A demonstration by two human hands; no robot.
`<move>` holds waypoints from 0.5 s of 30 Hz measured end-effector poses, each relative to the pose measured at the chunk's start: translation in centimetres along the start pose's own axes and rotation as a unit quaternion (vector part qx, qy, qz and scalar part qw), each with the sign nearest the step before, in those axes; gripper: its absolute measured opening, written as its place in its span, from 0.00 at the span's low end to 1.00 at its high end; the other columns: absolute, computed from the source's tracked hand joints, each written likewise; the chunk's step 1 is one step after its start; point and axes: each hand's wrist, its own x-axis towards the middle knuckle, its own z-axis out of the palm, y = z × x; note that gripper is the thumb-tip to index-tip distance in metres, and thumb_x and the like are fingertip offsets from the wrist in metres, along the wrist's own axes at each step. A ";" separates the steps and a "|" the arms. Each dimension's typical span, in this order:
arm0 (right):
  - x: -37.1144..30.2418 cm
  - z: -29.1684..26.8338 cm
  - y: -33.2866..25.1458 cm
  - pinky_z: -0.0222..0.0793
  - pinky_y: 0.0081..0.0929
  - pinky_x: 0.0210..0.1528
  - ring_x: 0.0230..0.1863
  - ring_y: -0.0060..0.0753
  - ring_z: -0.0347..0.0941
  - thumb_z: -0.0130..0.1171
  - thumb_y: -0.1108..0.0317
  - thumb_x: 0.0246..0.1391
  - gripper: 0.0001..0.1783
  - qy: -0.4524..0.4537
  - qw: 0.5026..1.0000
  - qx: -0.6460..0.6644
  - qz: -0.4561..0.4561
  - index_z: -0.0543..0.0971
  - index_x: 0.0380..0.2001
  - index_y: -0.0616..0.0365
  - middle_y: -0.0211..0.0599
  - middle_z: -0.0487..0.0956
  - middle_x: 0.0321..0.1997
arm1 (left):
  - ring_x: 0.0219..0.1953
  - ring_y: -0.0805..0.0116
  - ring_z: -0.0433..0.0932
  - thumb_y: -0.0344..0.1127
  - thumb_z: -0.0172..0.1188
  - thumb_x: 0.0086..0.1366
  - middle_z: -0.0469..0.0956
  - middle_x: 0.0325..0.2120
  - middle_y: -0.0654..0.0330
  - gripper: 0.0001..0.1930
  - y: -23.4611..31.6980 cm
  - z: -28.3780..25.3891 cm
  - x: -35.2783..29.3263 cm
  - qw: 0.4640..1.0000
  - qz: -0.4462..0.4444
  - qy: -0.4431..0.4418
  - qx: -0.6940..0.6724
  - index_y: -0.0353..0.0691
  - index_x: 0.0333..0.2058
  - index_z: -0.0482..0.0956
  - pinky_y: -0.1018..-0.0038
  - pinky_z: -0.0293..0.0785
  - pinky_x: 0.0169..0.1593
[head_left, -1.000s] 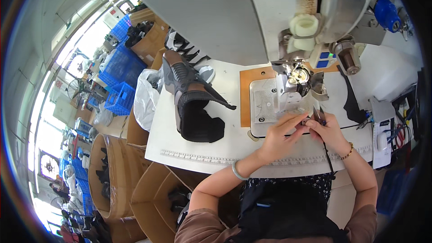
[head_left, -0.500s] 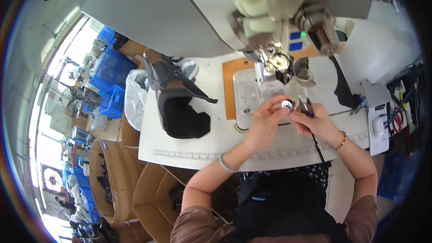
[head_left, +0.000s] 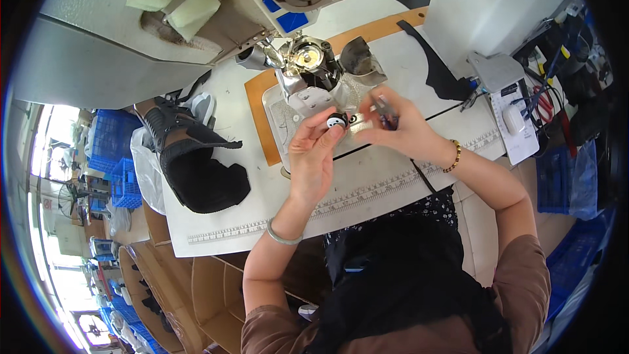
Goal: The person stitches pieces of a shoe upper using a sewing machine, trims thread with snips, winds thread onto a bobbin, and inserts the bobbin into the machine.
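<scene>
My left hand (head_left: 313,164) pinches a small round bobbin (head_left: 336,120), white-faced with dark spots and a dark rim, between thumb and fingertips. Just to its right, my right hand (head_left: 409,130) is closed around what look like dark metal thread snips (head_left: 388,117), smeared by motion. Both hands are raised above the near part of the sewing machine's bed. Beyond them the machine's hook area (head_left: 308,59) lies exposed and lit, with a metal cover (head_left: 362,59) swung out on its right. A black cord (head_left: 422,177) hangs below my right wrist.
A black shoe upper (head_left: 203,170) stands on the white table (head_left: 262,213) at the left. A printed ruler strip (head_left: 367,190) follows the near edge. At right are a black cut piece (head_left: 432,65), red-handled scissors (head_left: 542,106) and a white holder (head_left: 514,121). Cardboard boxes (head_left: 213,288) sit lower left.
The view has turned and shifted, so the machine and table appear further left. My hands have drawn apart, the right one moving away from the bobbin that my left still holds.
</scene>
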 end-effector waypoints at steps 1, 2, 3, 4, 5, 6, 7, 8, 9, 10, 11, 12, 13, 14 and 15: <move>-0.1 0.4 -0.2 0.56 0.12 0.22 0.21 0.09 0.59 0.63 0.64 0.48 0.14 0.001 1.000 0.001 0.000 0.70 0.32 0.59 0.24 0.70 0.23 | 0.47 0.66 0.72 0.22 0.54 0.58 0.75 0.39 0.57 0.16 0.0 0.1 -0.1 1.000 0.006 0.004 0.021 0.34 0.46 0.70 0.73 0.66 0.54; -0.2 0.8 -0.4 0.57 0.13 0.20 0.19 0.09 0.61 0.63 0.64 0.48 0.16 -0.033 0.999 0.010 0.035 0.70 0.35 0.60 0.25 0.71 0.24 | 0.47 0.66 0.72 0.22 0.54 0.58 0.75 0.39 0.57 0.16 0.0 0.2 -0.2 1.000 0.005 0.003 0.022 0.34 0.46 0.70 0.73 0.66 0.54; -0.2 1.0 -0.6 0.57 0.14 0.17 0.17 0.10 0.62 0.63 0.64 0.48 0.17 -0.067 0.995 0.020 0.069 0.70 0.37 0.60 0.26 0.72 0.24 | 0.44 0.70 0.73 0.21 0.55 0.58 0.75 0.39 0.57 0.16 0.0 0.3 -0.2 1.000 0.011 0.004 0.016 0.34 0.46 0.70 0.75 0.68 0.51; -0.1 1.1 -0.8 0.57 0.14 0.17 0.17 0.10 0.62 0.63 0.64 0.48 0.17 -0.065 0.995 0.020 0.068 0.70 0.37 0.60 0.26 0.72 0.24 | 0.42 0.73 0.74 0.20 0.55 0.57 0.75 0.40 0.57 0.16 0.0 0.4 -0.2 1.000 0.017 0.002 0.009 0.34 0.46 0.71 0.77 0.69 0.49; 0.0 1.0 -1.1 0.57 0.15 0.16 0.16 0.11 0.63 0.62 0.64 0.48 0.16 -0.064 0.992 0.041 0.102 0.70 0.37 0.61 0.27 0.73 0.24 | 0.42 0.73 0.74 0.20 0.55 0.57 0.75 0.40 0.57 0.16 0.0 0.4 -0.3 1.000 0.016 0.000 0.010 0.34 0.46 0.71 0.77 0.69 0.49; 0.1 1.0 -1.2 0.56 0.16 0.14 0.14 0.13 0.64 0.61 0.64 0.49 0.16 -0.062 0.987 0.061 0.136 0.71 0.37 0.61 0.28 0.74 0.24 | 0.44 0.70 0.73 0.21 0.55 0.58 0.75 0.39 0.57 0.15 -0.1 0.3 -0.3 1.000 0.021 0.003 0.005 0.34 0.45 0.71 0.77 0.69 0.50; 0.2 0.8 -0.9 0.56 0.16 0.14 0.14 0.13 0.64 0.61 0.64 0.49 0.16 -0.061 0.987 0.061 0.135 0.71 0.37 0.61 0.28 0.74 0.24 | 0.46 0.67 0.73 0.22 0.54 0.58 0.75 0.38 0.57 0.15 -0.1 0.3 -0.3 1.000 0.026 0.005 -0.001 0.34 0.45 0.70 0.76 0.69 0.51; 0.2 0.5 -0.2 0.56 0.15 0.13 0.13 0.13 0.63 0.60 0.65 0.50 0.13 -0.067 0.986 0.069 0.138 0.72 0.35 0.61 0.27 0.73 0.23 | 0.46 0.67 0.73 0.22 0.54 0.58 0.75 0.38 0.57 0.15 0.0 0.3 -0.2 1.000 0.026 0.003 0.000 0.34 0.45 0.70 0.76 0.69 0.51; 0.1 0.3 0.1 0.55 0.15 0.13 0.12 0.13 0.62 0.59 0.66 0.51 0.11 -0.074 0.984 0.078 0.141 0.73 0.33 0.61 0.27 0.72 0.21 | 0.46 0.67 0.73 0.22 0.54 0.58 0.75 0.38 0.56 0.15 0.0 0.3 0.0 0.999 0.037 0.013 0.000 0.34 0.45 0.70 0.76 0.69 0.51; 0.1 0.3 0.0 0.55 0.15 0.13 0.12 0.13 0.62 0.59 0.66 0.51 0.11 -0.075 0.984 0.078 0.140 0.73 0.33 0.61 0.27 0.72 0.21 | 0.45 0.68 0.73 0.22 0.54 0.58 0.74 0.39 0.56 0.15 0.1 0.3 0.0 0.999 0.049 0.024 -0.001 0.34 0.45 0.71 0.77 0.69 0.50; 0.0 0.2 -0.1 0.55 0.14 0.13 0.13 0.13 0.62 0.58 0.67 0.51 0.09 -0.075 0.984 0.089 0.137 0.73 0.32 0.60 0.26 0.71 0.20 | 0.45 0.68 0.73 0.22 0.54 0.58 0.74 0.39 0.56 0.15 0.1 0.3 0.0 0.998 0.050 0.025 -0.001 0.34 0.45 0.71 0.77 0.69 0.50; 0.0 0.2 -0.2 0.55 0.14 0.14 0.13 0.13 0.62 0.57 0.67 0.52 0.08 -0.076 0.983 0.100 0.133 0.74 0.31 0.60 0.26 0.71 0.19 | 0.45 0.68 0.73 0.23 0.54 0.59 0.74 0.39 0.56 0.15 0.2 0.2 0.1 0.998 0.048 0.028 0.002 0.34 0.45 0.70 0.77 0.69 0.50; 0.0 0.1 -0.1 0.55 0.14 0.14 0.13 0.13 0.62 0.57 0.67 0.52 0.08 -0.076 0.983 0.100 0.133 0.74 0.31 0.60 0.26 0.71 0.19 | 0.44 0.69 0.73 0.23 0.54 0.59 0.74 0.40 0.55 0.15 0.3 0.2 0.1 0.998 0.045 0.032 0.004 0.34 0.46 0.70 0.78 0.69 0.50; 0.0 0.1 0.2 0.55 0.14 0.14 0.14 0.12 0.62 0.58 0.67 0.52 0.07 -0.079 0.982 0.111 0.133 0.74 0.31 0.60 0.25 0.70 0.19 | 0.44 0.69 0.73 0.23 0.54 0.59 0.74 0.40 0.55 0.15 0.3 0.2 0.1 0.998 0.045 0.031 0.004 0.34 0.46 0.70 0.78 0.69 0.50; 0.1 0.0 0.3 0.55 0.14 0.15 0.14 0.11 0.62 0.58 0.67 0.51 0.07 -0.082 0.980 0.121 0.133 0.74 0.31 0.59 0.24 0.70 0.19 | 0.44 0.69 0.73 0.24 0.53 0.59 0.73 0.40 0.55 0.15 0.4 0.2 0.1 0.999 0.034 0.030 -0.009 0.34 0.46 0.70 0.78 0.68 0.50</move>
